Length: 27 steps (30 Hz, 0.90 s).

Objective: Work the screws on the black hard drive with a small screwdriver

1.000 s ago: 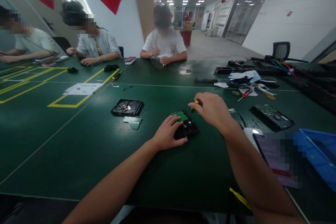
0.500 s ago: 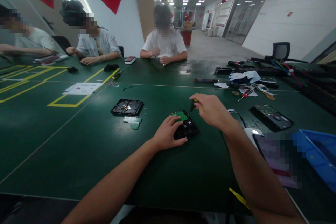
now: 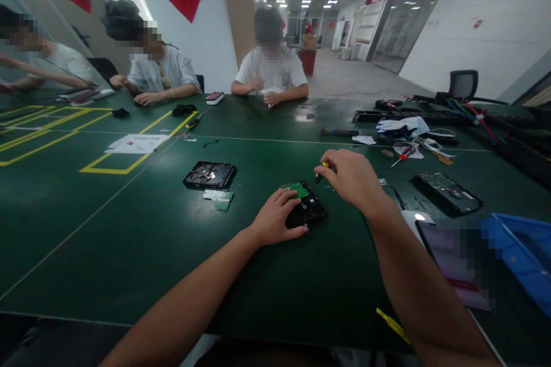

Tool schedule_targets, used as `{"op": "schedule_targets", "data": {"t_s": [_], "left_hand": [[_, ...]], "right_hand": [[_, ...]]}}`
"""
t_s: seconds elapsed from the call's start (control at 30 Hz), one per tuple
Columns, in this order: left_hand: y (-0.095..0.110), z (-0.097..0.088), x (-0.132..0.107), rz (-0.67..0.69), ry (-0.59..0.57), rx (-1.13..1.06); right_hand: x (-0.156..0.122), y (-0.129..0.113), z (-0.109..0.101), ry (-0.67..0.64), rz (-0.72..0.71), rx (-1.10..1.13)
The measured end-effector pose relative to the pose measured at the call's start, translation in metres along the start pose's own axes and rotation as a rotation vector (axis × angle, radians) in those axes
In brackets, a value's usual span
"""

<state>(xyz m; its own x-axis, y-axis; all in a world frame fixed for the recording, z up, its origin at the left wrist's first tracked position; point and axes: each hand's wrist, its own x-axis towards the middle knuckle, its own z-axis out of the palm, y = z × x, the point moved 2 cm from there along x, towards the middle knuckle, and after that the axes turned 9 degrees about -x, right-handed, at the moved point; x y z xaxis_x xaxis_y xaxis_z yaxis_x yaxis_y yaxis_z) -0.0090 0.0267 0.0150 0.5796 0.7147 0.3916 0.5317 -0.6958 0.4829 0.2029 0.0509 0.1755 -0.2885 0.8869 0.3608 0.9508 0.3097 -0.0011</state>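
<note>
A black hard drive (image 3: pixel 313 211) with a green circuit board (image 3: pixel 297 188) lies on the green table in front of me. My left hand (image 3: pixel 278 218) rests on its left side, fingers and thumb spread over the edges. My right hand (image 3: pixel 346 175) grips a yellow-and-black screwdriver (image 3: pixel 318 172), its shaft pointing down at the drive's upper right edge. Whether the tip touches a screw is too small to tell. Several tiny screws (image 3: pixel 329 187) lie just right of the drive, partly beside my right hand.
An opened hard drive (image 3: pixel 210 175) and a loose circuit board (image 3: pixel 221 199) lie to the left. On the right are another hard drive (image 3: pixel 447 192), a phone-like tablet (image 3: pixel 447 258), a blue bin (image 3: pixel 520 258) and a red screwdriver (image 3: pixel 403 155). Other people (image 3: pixel 271 69) sit across the table.
My right hand has shifted slightly, and more of the screwdriver's yellow handle shows. The small screws beside the drive are now easier to see. My left hand keeps its place.
</note>
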Motion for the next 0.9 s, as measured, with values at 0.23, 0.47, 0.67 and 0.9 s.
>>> {"op": "schedule_targets", "data": {"t_s": [0.23,0.47,0.67,0.9], "left_hand": [[0.0011,-0.0009,0.001,0.001,0.005,-0.011],[0.0029,-0.0022,0.0008,0.001,-0.002,0.009],[0.0029,-0.002,0.0008,0.003,0.01,-0.006],[0.0016,-0.0009,0.0005,0.007,0.008,-0.004]], "right_hand": [[0.0,-0.0019,-0.0002,-0.016,-0.097,0.131],[0.0001,-0.0018,0.0002,0.003,-0.012,0.093],[0.0019,0.0015,0.0058,0.045,0.025,0.033],[0.0018,-0.0008,0.0009,0.006,-0.063,0.099]]}}
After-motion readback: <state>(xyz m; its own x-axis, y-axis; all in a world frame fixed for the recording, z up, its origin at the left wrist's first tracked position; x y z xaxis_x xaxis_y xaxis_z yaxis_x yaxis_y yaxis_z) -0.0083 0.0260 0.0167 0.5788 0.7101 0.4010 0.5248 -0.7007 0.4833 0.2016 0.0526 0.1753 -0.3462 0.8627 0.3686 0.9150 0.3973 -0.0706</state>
